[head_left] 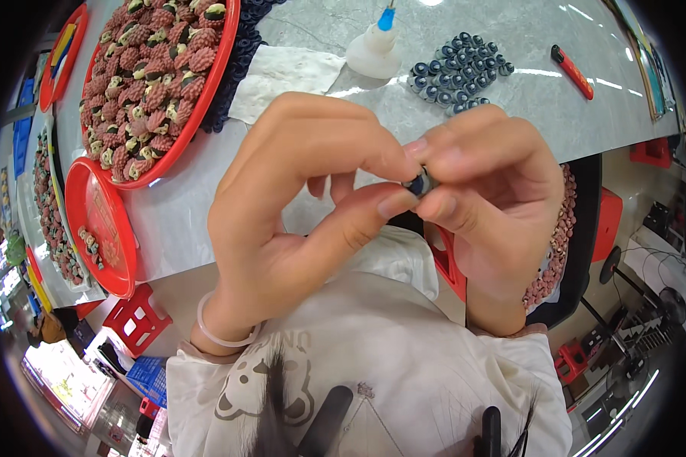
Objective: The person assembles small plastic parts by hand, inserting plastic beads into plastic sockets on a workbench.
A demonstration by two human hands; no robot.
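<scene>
Between the fingertips of both hands is a small rounded dark-blue and grey piece [418, 183], mostly covered by fingers. My left hand [282, 206] pinches it from the left with thumb and forefinger. From the right, the thumb and fingers of my right hand [503, 194] close on the same piece. Just beyond the hands, a cluster of small round dark-blue pieces with light parts [459, 70] lies on the grey marbled table [183, 236]. A white squeeze bottle [373, 53] with a blue needle tip stands left of the cluster.
At the left, a big red tray [232, 46] holds many pink ridged pieces; a smaller red tray [118, 251] sits nearer. A white cloth [286, 76] lies beside dark-blue pieces [232, 72]. A red marker-like object [572, 72] rests far right. Pink pieces [552, 259] fill a container below right.
</scene>
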